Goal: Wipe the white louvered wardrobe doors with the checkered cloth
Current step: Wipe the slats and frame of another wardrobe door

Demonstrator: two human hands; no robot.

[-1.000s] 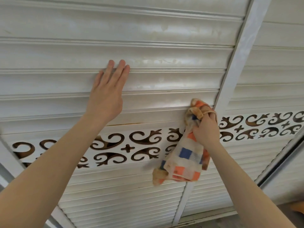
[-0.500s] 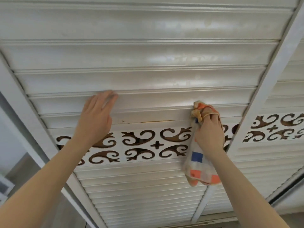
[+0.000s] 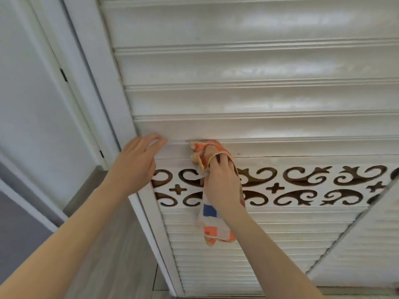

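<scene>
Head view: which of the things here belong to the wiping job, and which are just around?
In the job:
- checkered cloth, gripped by the right hand against a slat
- left hand, fingers straight, at the left edge of the louvered wardrobe door

Just around:
- pale panel at left, with a dark hinge
- wood-grain surface below it

My left hand point(image 3: 135, 167) sits at the left edge of the wardrobe door point(image 3: 259, 100), fingertips at the slat just above the cut-out band point(image 3: 302, 182). Just right of it, my right hand point(image 3: 222, 186) lies over the band, holding the cloth point(image 3: 212, 229) against that slat; the cloth's tail hangs below the band. The frame post point(image 3: 103, 83) stands left of the door.
</scene>
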